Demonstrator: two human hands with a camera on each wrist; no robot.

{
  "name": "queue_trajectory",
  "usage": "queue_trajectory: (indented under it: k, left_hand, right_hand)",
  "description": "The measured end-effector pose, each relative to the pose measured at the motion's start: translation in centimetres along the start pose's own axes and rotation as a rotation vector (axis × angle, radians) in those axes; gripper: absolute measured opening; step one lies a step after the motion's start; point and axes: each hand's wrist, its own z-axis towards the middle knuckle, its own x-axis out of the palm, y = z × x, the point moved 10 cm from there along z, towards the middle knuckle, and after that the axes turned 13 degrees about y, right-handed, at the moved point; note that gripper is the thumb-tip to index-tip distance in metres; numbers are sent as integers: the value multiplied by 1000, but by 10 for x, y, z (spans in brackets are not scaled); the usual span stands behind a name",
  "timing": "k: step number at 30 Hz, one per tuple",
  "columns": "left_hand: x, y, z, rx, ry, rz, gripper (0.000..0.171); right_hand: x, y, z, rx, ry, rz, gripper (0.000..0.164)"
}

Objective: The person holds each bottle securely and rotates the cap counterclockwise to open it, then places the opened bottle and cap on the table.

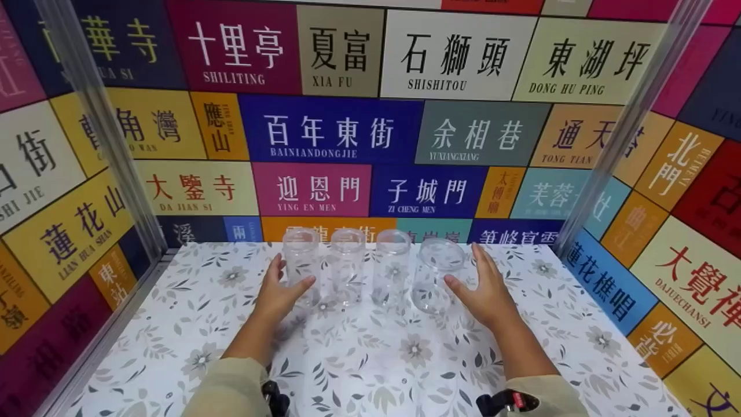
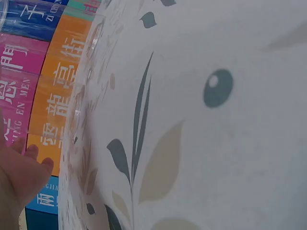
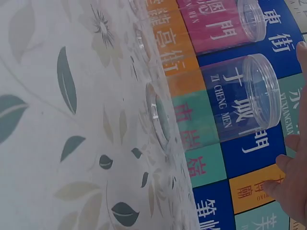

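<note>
Several clear, see-through jars with clear lids stand upright in a row on the table. At the left end, a slim jar (image 1: 302,272) has my left hand (image 1: 281,296) beside it, thumb in front and fingers at its left side; whether they touch it I cannot tell. The wider jar (image 1: 438,278) at the right end has my right hand (image 1: 487,292) just to its right, thumb and fingers spread. In the right wrist view, a gap shows between the right hand (image 3: 293,177) and the nearest jar (image 3: 225,103). Two slim jars, a left one (image 1: 348,269) and a right one (image 1: 392,269), stand between the hands.
A white cloth (image 1: 370,359) with grey flowers and leaves covers the table. Behind it rises a wall (image 1: 330,127) of coloured panels with characters. Clear upright edges (image 1: 118,156) stand at the left and right back corners.
</note>
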Motion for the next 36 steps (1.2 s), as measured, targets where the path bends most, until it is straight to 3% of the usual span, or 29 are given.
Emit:
queue_trajectory:
  k: [8, 17, 22, 28, 36]
  left_hand:
    - [-9, 4, -1, 10, 3, -50, 117]
    - [-1, 8, -2, 8, 36, -30, 112]
    - [2, 0, -6, 49, 22, -17, 108]
    - [5, -11, -14, 104, 7, -65, 106]
    - [21, -20, -26, 181, 35, -72, 105]
  right_hand:
    - [10, 26, 2, -87, -42, 57, 96]
    - [11, 34, -7, -94, -64, 94, 86]
    - [8, 33, -9, -93, -65, 82, 84]
    - [3, 42, -12, -135, -77, 67, 82]
    - [0, 53, -19, -164, -84, 77, 80]
